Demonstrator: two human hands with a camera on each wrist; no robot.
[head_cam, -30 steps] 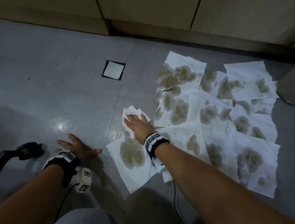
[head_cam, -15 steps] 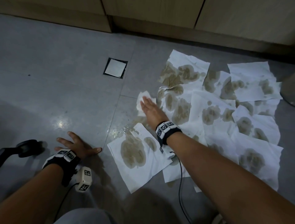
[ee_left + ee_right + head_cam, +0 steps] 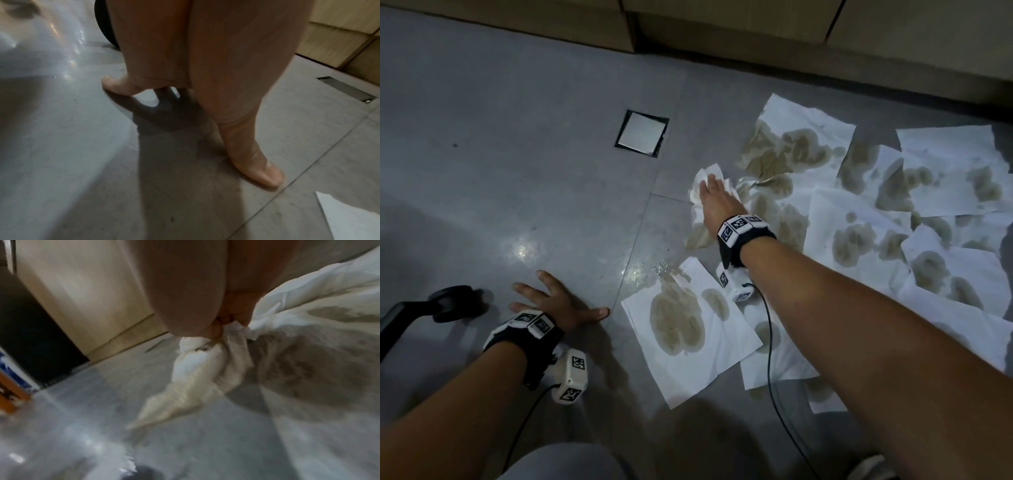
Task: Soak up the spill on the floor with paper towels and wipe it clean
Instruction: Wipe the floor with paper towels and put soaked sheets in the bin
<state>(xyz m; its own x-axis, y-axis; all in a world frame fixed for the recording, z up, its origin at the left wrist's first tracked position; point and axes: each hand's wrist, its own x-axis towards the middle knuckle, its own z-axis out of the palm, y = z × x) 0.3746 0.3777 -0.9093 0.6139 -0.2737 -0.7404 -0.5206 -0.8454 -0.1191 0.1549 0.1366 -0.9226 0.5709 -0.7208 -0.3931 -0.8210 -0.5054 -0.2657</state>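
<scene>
Right hand: right hand (image 3: 717, 197) presses down on a crumpled paper towel wad (image 3: 705, 180), fingers bunching it in the wrist view, at the left edge of the laid sheets.
Left hand: left hand (image 3: 554, 301) lies flat and spread on the grey floor tile (image 3: 517, 178), grasping nothing, bracing.
Soaking: mostly done by the look of it; many stained paper towel sheets (image 3: 859, 233) cover the spill.
Left to do: wet droplets (image 3: 654, 269) glisten beside the nearest sheet (image 3: 688, 329); soaked sheets are not yet gathered.
Surroundings: floor drain cover (image 3: 642, 133), wooden cabinets (image 3: 756, 31).
</scene>
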